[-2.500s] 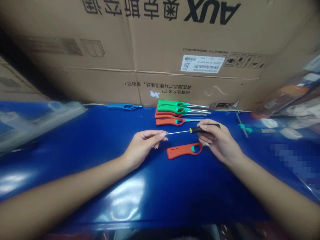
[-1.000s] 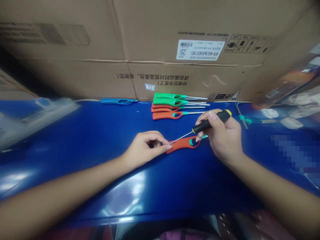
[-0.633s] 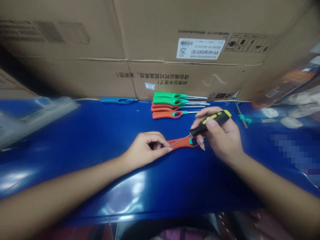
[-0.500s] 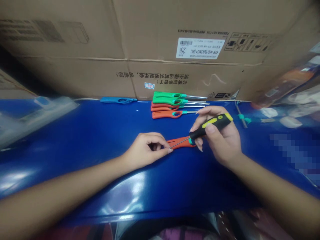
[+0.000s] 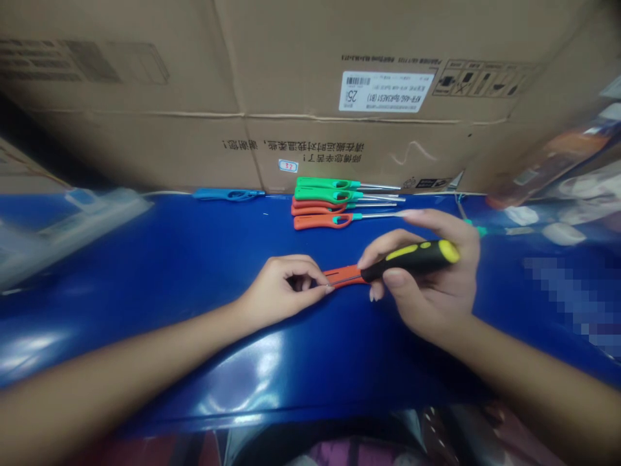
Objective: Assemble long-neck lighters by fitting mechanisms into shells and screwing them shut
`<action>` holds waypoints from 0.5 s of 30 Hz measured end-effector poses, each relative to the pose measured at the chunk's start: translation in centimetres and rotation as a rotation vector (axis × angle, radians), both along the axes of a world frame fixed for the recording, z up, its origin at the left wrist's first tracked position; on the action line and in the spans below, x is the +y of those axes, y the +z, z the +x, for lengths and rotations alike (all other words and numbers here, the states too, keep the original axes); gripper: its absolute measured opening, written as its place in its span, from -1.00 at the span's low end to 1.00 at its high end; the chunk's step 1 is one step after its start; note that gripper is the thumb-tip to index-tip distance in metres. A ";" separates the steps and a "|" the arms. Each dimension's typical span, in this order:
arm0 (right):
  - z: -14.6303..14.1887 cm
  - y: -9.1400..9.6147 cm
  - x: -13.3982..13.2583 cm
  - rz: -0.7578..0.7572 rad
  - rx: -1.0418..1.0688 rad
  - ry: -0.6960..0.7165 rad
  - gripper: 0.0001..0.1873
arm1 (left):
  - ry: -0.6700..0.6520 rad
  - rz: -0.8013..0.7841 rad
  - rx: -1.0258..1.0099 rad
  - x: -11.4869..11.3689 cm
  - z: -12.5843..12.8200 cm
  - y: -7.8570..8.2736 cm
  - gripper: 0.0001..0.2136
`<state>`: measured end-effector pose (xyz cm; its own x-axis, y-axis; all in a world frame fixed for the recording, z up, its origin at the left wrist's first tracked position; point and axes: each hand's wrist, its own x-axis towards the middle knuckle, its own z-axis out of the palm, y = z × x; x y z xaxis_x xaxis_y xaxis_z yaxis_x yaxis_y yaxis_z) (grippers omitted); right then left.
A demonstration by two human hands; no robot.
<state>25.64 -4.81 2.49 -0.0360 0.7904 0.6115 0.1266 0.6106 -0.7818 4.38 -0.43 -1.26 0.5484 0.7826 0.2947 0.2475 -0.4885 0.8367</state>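
Observation:
My right hand (image 5: 431,278) is closed around the black-and-yellow handle of a screwdriver (image 5: 412,257), its index finger stretched forward. The thin metal shaft runs left, low over an orange lighter (image 5: 347,275) lying on the blue table. My left hand (image 5: 279,288) is closed, with thumb and index finger pinched at the lighter's left end, where the screwdriver's tip meets the fingertips. Anything small between those fingertips is too hidden to make out. The lighter's right part is covered by the handle and my right hand.
Behind, several long-nozzle lighters, green (image 5: 325,188) and orange (image 5: 320,221), lie in a stack against a cardboard box (image 5: 169,149). A blue lighter body (image 5: 226,194) is left of them. A blurred clear plastic item (image 5: 97,220) sits left; a bottle (image 5: 548,168) and white pieces (image 5: 563,234) sit right.
My right hand has shifted slightly right and down, laying the screwdriver at a flatter angle, and its index finger has straightened. My left hand stays pinched in the same place.

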 end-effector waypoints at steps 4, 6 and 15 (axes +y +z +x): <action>-0.1 0.0 0.2 0.052 0.028 -0.013 -0.50 | -0.048 0.026 -0.004 0.0 0.0 -0.1 -0.88; 0.1 -0.1 0.2 0.077 0.025 0.026 -0.45 | -0.061 0.027 -0.001 0.0 0.0 -0.2 -0.88; 0.4 -0.7 0.6 -0.008 -0.002 0.094 -0.32 | -0.035 0.206 0.078 -0.2 -0.2 -0.2 -0.80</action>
<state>25.99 -4.20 1.77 -0.1113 0.7881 0.6055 0.0703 0.6140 -0.7862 4.20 -0.62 -1.42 0.6017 0.6903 0.4019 0.2872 -0.6565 0.6975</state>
